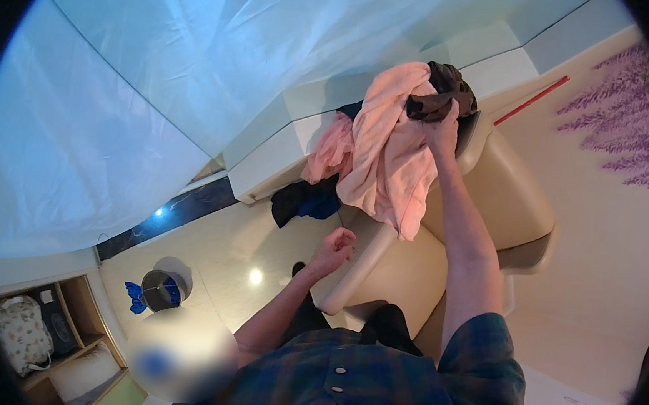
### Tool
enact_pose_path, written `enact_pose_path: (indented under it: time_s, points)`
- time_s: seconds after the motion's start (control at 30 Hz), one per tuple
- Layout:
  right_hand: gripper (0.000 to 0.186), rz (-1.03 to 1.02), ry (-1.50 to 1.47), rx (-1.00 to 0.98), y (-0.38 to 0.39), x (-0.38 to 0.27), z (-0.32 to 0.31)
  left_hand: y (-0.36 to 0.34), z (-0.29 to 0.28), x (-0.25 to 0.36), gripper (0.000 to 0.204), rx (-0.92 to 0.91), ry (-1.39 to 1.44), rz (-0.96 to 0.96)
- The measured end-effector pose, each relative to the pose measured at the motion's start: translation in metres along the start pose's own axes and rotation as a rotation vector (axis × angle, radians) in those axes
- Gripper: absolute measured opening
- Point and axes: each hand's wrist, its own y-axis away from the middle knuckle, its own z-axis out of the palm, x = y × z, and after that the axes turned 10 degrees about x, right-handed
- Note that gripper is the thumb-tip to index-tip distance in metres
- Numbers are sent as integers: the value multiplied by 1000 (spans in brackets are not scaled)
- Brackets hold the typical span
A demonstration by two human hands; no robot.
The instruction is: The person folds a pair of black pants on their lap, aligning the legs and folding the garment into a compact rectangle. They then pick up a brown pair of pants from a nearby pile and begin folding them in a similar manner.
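Observation:
My right hand (443, 134) reaches far forward and grips a bunched dark brown cloth (431, 108) on top of a heap of clothes. Under and beside it, a pink fleecy garment or blanket (391, 147) hangs over the armrest of a beige chair. Sheer pink fabric (332, 151) sticks out on the heap's left side. My left hand (333, 251) hovers left of the chair, below the heap, its fingers loosely curled with nothing visible in them. A black and blue cloth (305, 202) hangs or lies low beneath the pink fabric; its support is hidden.
The beige chair (395, 278) stands right in front of me. On the floor to the left is a bin (165, 290) with a blue liner. Wooden cubbies (69, 300) hold bags at lower left. White sheeting (98, 144) covers the far left; a red stick (532, 101) leans at right.

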Motion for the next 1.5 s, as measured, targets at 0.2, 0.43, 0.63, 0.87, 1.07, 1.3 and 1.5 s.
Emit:
enact_pose_path:
  time_s: [0.2,0.43,0.63,0.87,1.07,1.3,1.5]
  points:
    - [96,13,12,-29,-24,1,-8,-17,11,28,25,27,-66,127]
    - [52,-59,243,-231,-67,16,-25,-45,49,93,29,130,-241,308]
    - [25,-107,-143,-146,-120,80,-18,-116,96,155,48,300,-514,569]
    - [20,-98,-191,-145,-131,147,-14,-224,170,185,91,500,-864,582]
    - [24,-158,-329,-330,-136,129,-25,-316,204,141,103,723,-1219,447]
    - [21,-231,-470,-493,-139,139,-39,-338,206,120,103,749,-1433,418]
    - [23,-224,-534,-600,-141,139,-41,-339,210,131,105,659,-1385,305]
